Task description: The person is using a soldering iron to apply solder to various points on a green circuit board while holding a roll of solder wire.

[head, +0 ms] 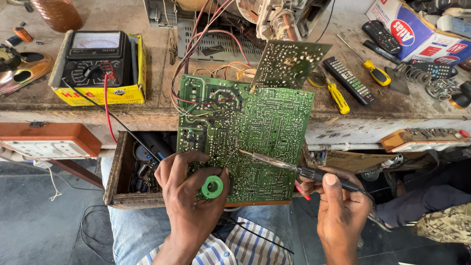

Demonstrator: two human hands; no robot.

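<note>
- Hands low in the head view: our left hand (pixel 189 196) closes around a small green solder spool (pixel 212 187), thumb and fingers pinching it against the lower edge of the green circuit board (pixel 250 132).
- We see a thin strand of solder wire (pixel 229 159) rising from the spool toward the iron's tip.
- Our right hand (pixel 338 206) wraps tight on the dark handle of a soldering iron (pixel 289 167), thumb on top, the metal tip resting on the board's solder side near its lower middle.
- We have the board standing tilted, propped between our lap and the workbench (pixel 73 110) edge, red and black wires looping off its top left corner.
- Just left, an open wooden drawer (pixel 117 172) holds loose parts.
- Up on the bench sit an analogue multimeter (pixel 95 59) in a yellow box, two yellow-handled screwdrivers (pixel 337 95) and a black remote control (pixel 348 80).
</note>
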